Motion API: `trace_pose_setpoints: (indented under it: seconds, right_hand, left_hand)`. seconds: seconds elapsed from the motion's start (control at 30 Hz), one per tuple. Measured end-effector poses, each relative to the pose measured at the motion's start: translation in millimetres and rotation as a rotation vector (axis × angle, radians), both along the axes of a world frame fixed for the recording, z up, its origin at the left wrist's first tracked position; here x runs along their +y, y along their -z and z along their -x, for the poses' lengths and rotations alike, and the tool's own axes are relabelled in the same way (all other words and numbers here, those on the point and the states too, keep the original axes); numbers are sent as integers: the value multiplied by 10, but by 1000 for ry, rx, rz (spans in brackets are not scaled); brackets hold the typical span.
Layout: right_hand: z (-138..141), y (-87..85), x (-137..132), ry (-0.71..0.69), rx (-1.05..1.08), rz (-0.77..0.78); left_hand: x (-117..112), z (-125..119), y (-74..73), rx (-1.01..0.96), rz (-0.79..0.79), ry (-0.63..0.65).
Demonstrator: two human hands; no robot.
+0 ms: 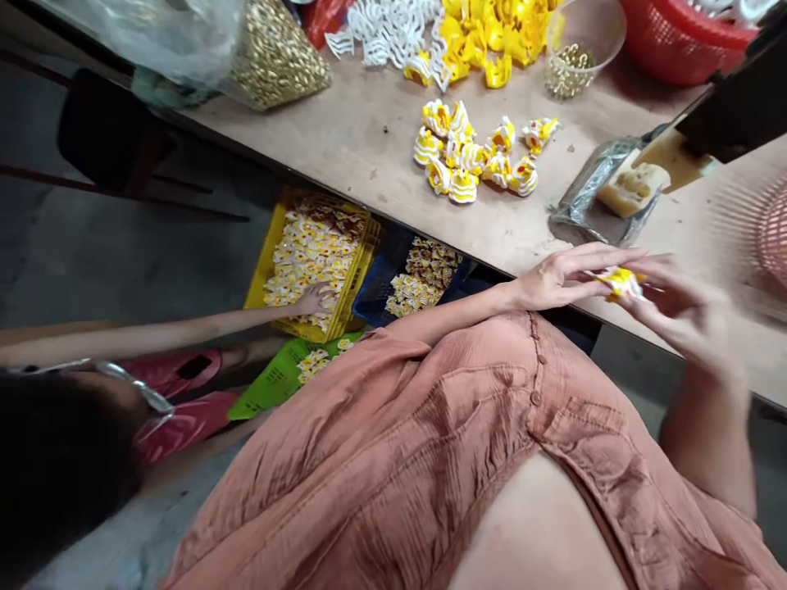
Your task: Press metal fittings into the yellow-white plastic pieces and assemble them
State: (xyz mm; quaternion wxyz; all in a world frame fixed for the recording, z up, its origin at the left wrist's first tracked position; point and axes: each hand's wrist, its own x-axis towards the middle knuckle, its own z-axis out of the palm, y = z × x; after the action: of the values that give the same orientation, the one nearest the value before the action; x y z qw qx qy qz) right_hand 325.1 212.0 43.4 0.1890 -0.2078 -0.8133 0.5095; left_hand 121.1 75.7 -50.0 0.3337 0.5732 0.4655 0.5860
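Note:
Between my two hands, at the table's near edge, is a small yellow-and-white plastic piece (622, 283). My left hand (569, 274) pinches it from the left with its fingertips. Fingers of my right hand (682, 307) close on it from the right, slightly blurred. Just beyond my hands stands a press-like tool with a pale block (633, 188) on a base wrapped in clear plastic (581, 197). A cluster of similar yellow-and-white pieces (464, 160) lies on the table to the left of that base.
Farther back are loose white wavy parts (393, 33), yellow parts (501, 33), a clear cup (606, 41) with gold rings, a red basket (682, 49) and a bag of gold parts (276, 57). At left, another person's hand (313, 301) reaches into a yellow crate (261, 270) beside a blue crate (372, 287).

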Motion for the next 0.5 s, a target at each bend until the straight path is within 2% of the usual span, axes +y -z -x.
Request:
trace_pose_setpoints:
  seconds: [0.07,0.1,0.17,0.27,0.33,0.5]
  right_hand:
    - [276,404,-185,37,58,76]
    - [361,553,-265,104,118,85]
    - [462,746,-382,251,241,17]
    - [558,871,-432,387,302,-187]
    - [630,912,-384,474,303,-273]
    - [856,1004,-142,637,341,-243]
  left_hand:
    - [-3,-26,50,-133,-7,-69]
    - [3,-14,84,-189,-5,-123]
    - [36,30,151,-260,14,-213]
    - [127,111,196,-245,26,-288]
    - [215,171,178,-137,13,-340]
    - [540,316,108,273,2,-517]
